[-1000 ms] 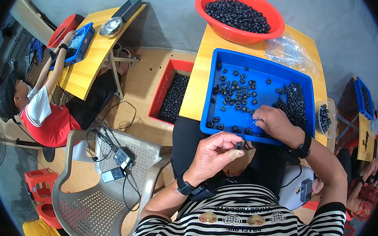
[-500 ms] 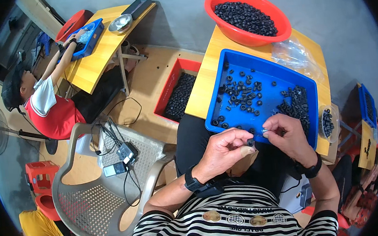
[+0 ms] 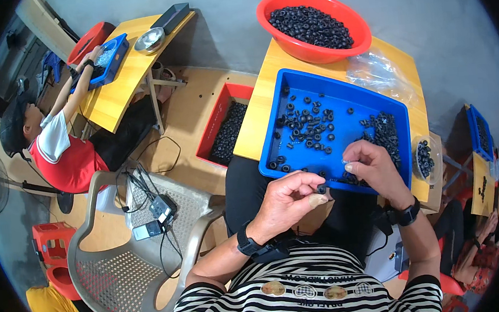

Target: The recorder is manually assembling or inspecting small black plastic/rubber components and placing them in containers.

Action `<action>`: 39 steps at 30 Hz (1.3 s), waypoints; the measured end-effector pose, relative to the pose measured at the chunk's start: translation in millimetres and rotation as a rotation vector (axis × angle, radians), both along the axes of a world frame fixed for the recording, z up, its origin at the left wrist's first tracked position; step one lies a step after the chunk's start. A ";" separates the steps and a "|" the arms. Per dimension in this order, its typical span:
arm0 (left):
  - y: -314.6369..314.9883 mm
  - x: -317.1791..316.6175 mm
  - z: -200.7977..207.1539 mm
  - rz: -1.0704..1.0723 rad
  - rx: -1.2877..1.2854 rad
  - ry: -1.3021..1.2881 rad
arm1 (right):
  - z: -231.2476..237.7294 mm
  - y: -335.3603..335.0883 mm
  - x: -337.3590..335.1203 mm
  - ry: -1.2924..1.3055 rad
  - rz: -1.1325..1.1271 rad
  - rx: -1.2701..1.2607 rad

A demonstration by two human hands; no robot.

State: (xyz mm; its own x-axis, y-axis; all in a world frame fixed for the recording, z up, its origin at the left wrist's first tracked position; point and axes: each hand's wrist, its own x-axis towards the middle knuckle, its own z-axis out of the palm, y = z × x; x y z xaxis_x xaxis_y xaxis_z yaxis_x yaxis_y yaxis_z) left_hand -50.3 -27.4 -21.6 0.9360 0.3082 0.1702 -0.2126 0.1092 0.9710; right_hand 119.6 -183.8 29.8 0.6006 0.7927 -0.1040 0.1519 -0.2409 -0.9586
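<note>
My left hand (image 3: 293,200) is closed in a pinch on a small black ring-shaped part (image 3: 322,189), just off the near edge of the blue tray (image 3: 337,81). To its right, over that same edge, my right hand (image 3: 373,168) pinches thumb and forefinger together. Whatever sits between those fingertips is too small to name. In the tray, loose black parts (image 3: 306,125) lie scattered at the left and middle. A denser heap of dark pieces (image 3: 386,136) fills the right side, partly behind my right hand.
Beyond the tray stands a red basin (image 3: 364,44) of black parts, beside a clear plastic bag (image 3: 381,75). A clear tub (image 3: 426,162) sits at the right. Left are a red box (image 3: 204,145) on the floor, a grey chair (image 3: 118,272) with cables, and a person (image 3: 64,144) at another table.
My right hand has drawn slightly apart from the left, its fingertips higher over the tray. My left hand keeps its pinch on the black part. The whole view has shifted a little.
</note>
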 end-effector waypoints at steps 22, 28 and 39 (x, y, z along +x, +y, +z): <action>10.0 -14.6 -7.8 0.000 -0.074 0.075 | 11.8 9.3 41.7 -0.622 0.142 -0.394; 11.5 -14.2 -8.7 -0.004 -0.098 0.062 | -7.7 18.9 80.2 -0.702 0.052 -0.528; 14.0 -13.7 -5.7 0.004 -0.097 0.028 | -55.5 50.8 93.5 -1.010 0.201 -0.288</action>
